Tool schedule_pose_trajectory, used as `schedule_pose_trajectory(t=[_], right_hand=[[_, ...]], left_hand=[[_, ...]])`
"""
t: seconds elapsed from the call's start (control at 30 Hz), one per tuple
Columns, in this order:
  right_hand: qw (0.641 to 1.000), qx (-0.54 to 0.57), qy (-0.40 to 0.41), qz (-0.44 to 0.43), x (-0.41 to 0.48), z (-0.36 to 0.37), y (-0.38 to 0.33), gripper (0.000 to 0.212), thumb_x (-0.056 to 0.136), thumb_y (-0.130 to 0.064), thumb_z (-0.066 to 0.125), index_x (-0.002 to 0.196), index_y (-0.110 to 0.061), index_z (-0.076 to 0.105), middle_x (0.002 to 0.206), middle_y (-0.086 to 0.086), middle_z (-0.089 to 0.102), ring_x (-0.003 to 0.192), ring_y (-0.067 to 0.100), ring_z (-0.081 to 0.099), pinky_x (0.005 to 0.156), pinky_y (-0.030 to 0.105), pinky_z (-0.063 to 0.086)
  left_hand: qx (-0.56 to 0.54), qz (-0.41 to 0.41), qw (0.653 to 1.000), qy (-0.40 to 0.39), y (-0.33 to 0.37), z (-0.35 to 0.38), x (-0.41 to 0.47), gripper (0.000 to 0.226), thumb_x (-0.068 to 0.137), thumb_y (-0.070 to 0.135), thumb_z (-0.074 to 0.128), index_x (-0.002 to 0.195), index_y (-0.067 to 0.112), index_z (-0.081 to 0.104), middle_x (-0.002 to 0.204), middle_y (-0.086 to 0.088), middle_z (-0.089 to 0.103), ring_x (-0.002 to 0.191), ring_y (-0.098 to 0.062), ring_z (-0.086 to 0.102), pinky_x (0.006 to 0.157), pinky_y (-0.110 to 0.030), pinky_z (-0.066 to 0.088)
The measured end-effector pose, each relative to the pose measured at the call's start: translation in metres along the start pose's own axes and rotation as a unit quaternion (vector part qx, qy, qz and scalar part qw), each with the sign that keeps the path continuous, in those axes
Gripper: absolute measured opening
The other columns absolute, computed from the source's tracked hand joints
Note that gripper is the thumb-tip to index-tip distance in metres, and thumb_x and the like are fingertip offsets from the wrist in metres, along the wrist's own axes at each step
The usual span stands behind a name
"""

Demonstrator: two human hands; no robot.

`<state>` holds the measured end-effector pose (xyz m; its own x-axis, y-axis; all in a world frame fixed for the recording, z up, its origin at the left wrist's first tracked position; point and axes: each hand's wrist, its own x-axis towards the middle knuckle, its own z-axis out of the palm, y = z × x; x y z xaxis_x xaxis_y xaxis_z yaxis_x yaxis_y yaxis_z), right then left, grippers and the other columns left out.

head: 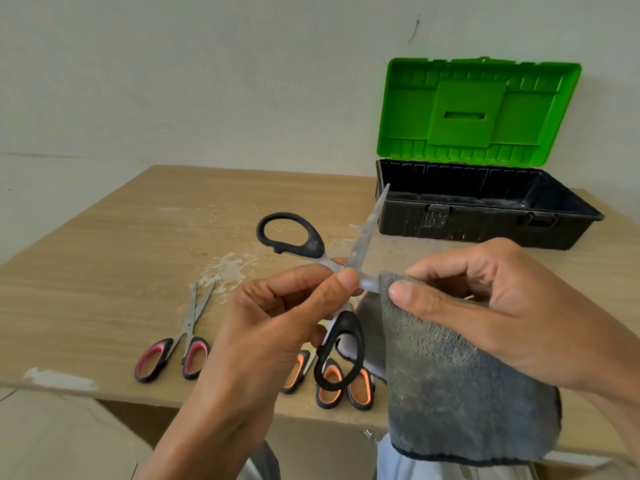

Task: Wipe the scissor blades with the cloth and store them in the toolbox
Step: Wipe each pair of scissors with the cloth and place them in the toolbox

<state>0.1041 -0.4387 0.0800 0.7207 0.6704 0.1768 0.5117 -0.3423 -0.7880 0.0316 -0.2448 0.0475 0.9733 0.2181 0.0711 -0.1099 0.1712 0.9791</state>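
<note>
Occlusions:
One blade of black scissors (365,233) buried in cloth (450,375); orange-handled scissors (329,386) blades behind left hand (263,327).

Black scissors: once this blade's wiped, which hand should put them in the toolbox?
Probably the left hand: it grips the black scissors near the pivot, while the right hand pinches the cloth. The toolbox stands open.

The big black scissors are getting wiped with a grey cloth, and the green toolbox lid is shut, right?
Not quite: the head view shows the green toolbox lid standing open, not shut. The rest is right: the right hand wipes the black scissors with the grey cloth.
</note>
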Motion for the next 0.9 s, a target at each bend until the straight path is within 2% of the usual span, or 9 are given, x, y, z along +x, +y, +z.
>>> schedule_pose_trajectory(t=[0.13,0.33,0.47,0.57,0.63,0.7,0.8,0.9], right_hand=[[1.0,-0.015,0.007,-0.014,-0.001,0.004,-0.004,0.034,0.094,-0.059,0.06,0.089,-0.032,0.079,0.066,0.013,0.06,0.058,0.032,0.052,0.053,0.043,0.041],[0.998,0.033,0.047,0.006,-0.012,0.0,-0.006,0.029,0.086,-0.063,0.067,0.095,-0.04,0.083,0.078,0.007,0.078,0.07,0.042,0.069,0.06,0.057,0.055],[0.998,0.024,0.062,-0.001,-0.012,0.008,-0.012,0.02,0.087,-0.055,0.069,0.091,-0.042,0.083,0.071,0.005,0.076,0.061,0.04,0.064,0.051,0.053,0.05],[0.999,0.017,0.048,0.004,-0.012,0.011,-0.013,0.021,0.084,-0.056,0.069,0.09,-0.042,0.083,0.069,0.005,0.075,0.06,0.04,0.062,0.051,0.051,0.05],[0.999,0.021,0.031,0.014,-0.014,0.01,-0.01,0.023,0.084,-0.056,0.069,0.087,-0.039,0.083,0.066,0.01,0.071,0.057,0.039,0.056,0.049,0.049,0.045],[0.999,0.029,0.017,0.03,-0.018,0.007,-0.006,0.025,0.087,-0.059,0.068,0.086,-0.039,0.083,0.065,0.014,0.067,0.056,0.039,0.052,0.049,0.049,0.042],[0.998,0.034,0.013,0.042,-0.021,0.006,-0.001,0.03,0.086,-0.068,0.066,0.091,-0.043,0.082,0.069,0.011,0.071,0.061,0.042,0.057,0.052,0.051,0.046],[0.998,0.037,0.03,0.028,-0.018,0.011,-0.001,0.024,0.088,-0.062,0.067,0.091,-0.044,0.082,0.067,0.007,0.071,0.061,0.039,0.058,0.051,0.049,0.045]], left_hand=[[-0.007,0.01,1.0,-0.02,-0.001,0.005,-0.004,0.026,0.075,0.028,0.073,0.087,0.007,0.08,0.09,-0.014,0.077,0.073,-0.014,0.061,0.059,-0.023,0.042],[-0.021,0.015,1.0,0.001,0.002,0.001,-0.011,0.022,0.069,0.032,0.075,0.08,0.013,0.081,0.073,0.003,0.072,0.062,-0.006,0.058,0.051,-0.016,0.042],[-0.022,0.009,0.999,-0.024,0.001,0.008,-0.016,0.021,0.074,0.028,0.073,0.081,0.009,0.08,0.071,0.002,0.071,0.052,-0.003,0.052,0.045,-0.014,0.039],[-0.017,0.003,1.0,-0.02,-0.001,0.006,-0.017,0.023,0.072,0.03,0.074,0.082,0.011,0.081,0.083,-0.003,0.077,0.066,-0.009,0.059,0.052,-0.017,0.041],[-0.019,-0.01,1.0,-0.012,-0.002,0.003,-0.019,0.025,0.069,0.031,0.075,0.083,0.011,0.081,0.091,-0.012,0.077,0.078,-0.02,0.061,0.061,-0.026,0.043],[-0.024,-0.025,0.999,0.0,-0.004,0.001,-0.02,0.026,0.067,0.032,0.076,0.08,0.01,0.08,0.087,-0.015,0.075,0.08,-0.024,0.06,0.066,-0.033,0.044],[-0.025,-0.037,0.999,0.011,-0.006,0.0,-0.019,0.024,0.064,0.033,0.076,0.074,0.013,0.08,0.073,-0.003,0.071,0.068,-0.012,0.058,0.058,-0.024,0.045],[-0.03,-0.043,0.999,0.003,-0.007,0.005,-0.019,0.023,0.064,0.032,0.076,0.075,0.012,0.08,0.073,-0.005,0.073,0.062,-0.01,0.057,0.05,-0.019,0.043]])
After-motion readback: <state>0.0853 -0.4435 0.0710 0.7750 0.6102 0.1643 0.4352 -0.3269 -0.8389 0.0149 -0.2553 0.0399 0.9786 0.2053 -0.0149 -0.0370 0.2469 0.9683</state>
